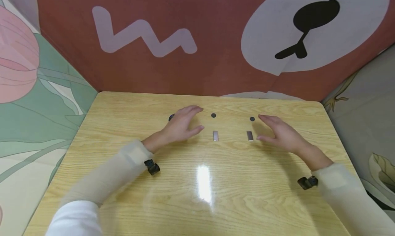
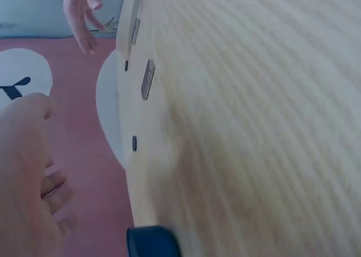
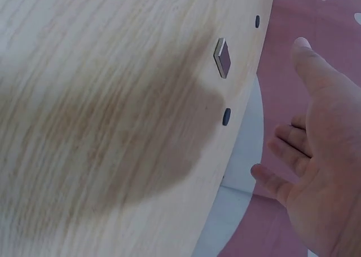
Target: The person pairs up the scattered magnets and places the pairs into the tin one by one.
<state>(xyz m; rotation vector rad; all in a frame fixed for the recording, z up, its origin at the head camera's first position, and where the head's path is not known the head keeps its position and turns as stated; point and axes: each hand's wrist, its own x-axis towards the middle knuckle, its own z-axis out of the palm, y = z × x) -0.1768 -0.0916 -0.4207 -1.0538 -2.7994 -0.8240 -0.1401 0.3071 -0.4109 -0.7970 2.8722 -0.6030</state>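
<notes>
The left hand and right hand, empty with fingers loosely extended and thumbs apart, flank two small dark discs set beyond two rectangular plates on the surface, presumably spaced for separate access.

Looks like smooth metal, faintly shiny, on the 2 bars. Appears matt on the 2 small discs, like smooth plastic on the blue piece. Shows glossy wood grain on the table, matt cloth on the sleeves.
</notes>
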